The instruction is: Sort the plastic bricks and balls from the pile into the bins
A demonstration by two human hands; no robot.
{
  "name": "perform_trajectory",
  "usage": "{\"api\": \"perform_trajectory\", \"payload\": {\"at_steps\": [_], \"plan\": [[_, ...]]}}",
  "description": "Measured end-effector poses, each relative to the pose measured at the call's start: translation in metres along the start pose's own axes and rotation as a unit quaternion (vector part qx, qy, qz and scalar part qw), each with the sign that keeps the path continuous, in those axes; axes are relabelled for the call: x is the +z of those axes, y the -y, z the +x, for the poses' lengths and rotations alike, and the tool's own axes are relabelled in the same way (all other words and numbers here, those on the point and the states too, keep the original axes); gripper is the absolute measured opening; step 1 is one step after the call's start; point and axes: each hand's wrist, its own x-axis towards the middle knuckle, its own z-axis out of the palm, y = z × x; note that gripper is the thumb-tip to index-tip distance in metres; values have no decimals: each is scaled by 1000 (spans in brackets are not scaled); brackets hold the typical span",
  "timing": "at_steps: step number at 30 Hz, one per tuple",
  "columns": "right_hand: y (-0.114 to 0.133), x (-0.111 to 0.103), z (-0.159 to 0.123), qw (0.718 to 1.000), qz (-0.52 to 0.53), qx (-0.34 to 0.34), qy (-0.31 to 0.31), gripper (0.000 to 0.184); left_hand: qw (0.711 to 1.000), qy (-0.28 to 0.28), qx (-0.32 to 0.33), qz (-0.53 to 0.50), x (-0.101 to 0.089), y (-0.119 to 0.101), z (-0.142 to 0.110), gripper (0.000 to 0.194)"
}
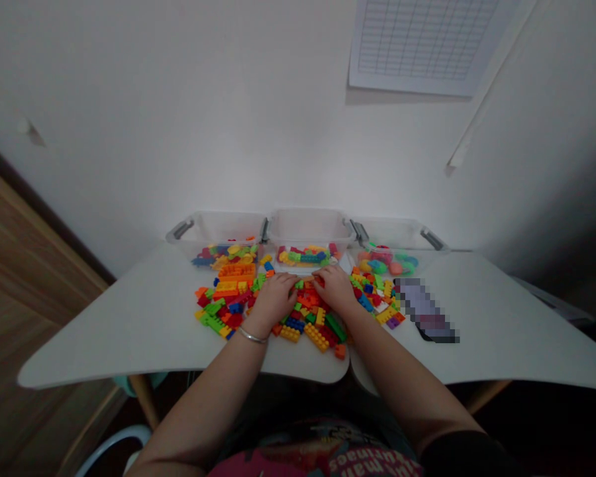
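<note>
My left hand (275,298), with a silver bangle at its wrist, is over the middle of a pile of toy building bricks (293,324). Facing it across a small gap is my right hand (336,288). The fingers of both hands bend inward and look closed. A thin orange edge shows between the fingertips, too small to name, and the rest of what they grip is hidden. Around them lie loose bricks in red, green, yellow, blue and orange. A long orange brick (237,272) lies left of my left hand.
Three clear bins stand against the wall: a left bin (218,228) and a middle bin (310,228) with bricks, and a right bin (397,232) with rounded coloured pieces. A phone (424,310) lies right of the pile. Two white tabletops (144,324) meet at a seam near my right forearm.
</note>
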Motion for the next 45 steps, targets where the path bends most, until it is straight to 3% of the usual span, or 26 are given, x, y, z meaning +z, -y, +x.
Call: {"api": "perform_trajectory", "payload": {"at_steps": [14,21,24,28,36,41,45], "plan": [[-2,0,2,1000,3,5,-19,13,1000,-17,2,3,5,4,-1,31],[-6,-11,-2,999,23,11,-36,13,1000,-19,-21,-4,3,2,-1,32],[-8,-18,-5,998,45,20,-47,12,997,-48,-54,39,-1,-2,-2,27],[-11,-26,-10,989,100,46,-95,10,988,-80,-105,84,-4,-4,-3,26],[-16,-55,-8,948,208,47,-237,18,992,-35,-98,76,3,2,-2,36],[-24,-76,14,923,246,53,-291,22,992,-30,-99,79,6,4,-3,38],[-26,-84,45,915,264,60,-300,24,992,-28,-106,67,6,4,-2,38]]}}
